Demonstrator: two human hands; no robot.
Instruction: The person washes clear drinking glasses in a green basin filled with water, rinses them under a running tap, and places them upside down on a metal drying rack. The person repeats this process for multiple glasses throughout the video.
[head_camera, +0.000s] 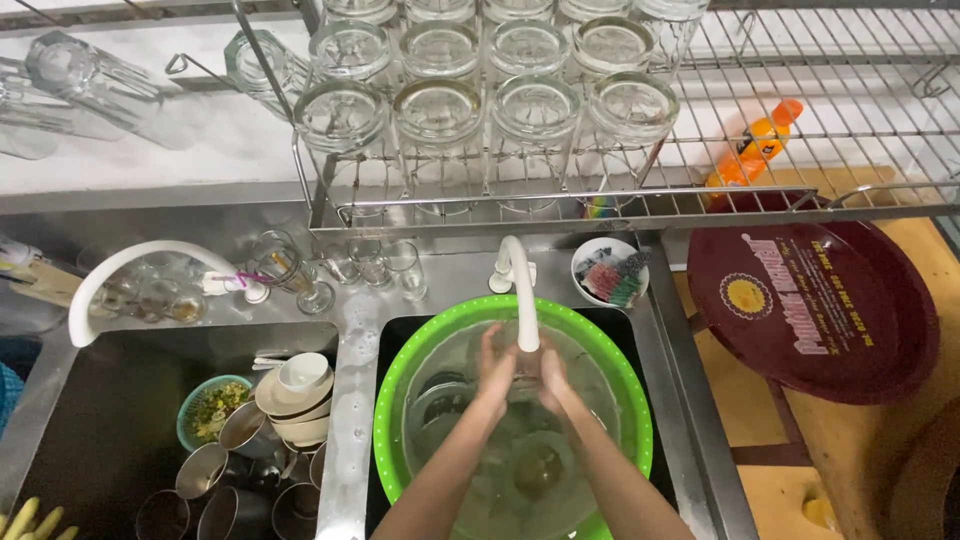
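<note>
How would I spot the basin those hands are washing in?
Find the steel double sink under the rack of upturned glasses. The basin fills its right bowl, under the white tap, where the left hand and right hand meet. It alone is bright green and round.

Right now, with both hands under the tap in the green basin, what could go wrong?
The left hand and right hand hold a clear glass under the white tap; wet, it could slip and crack in the green basin. The stacked cups in the left sink may topple if bumped.
</note>
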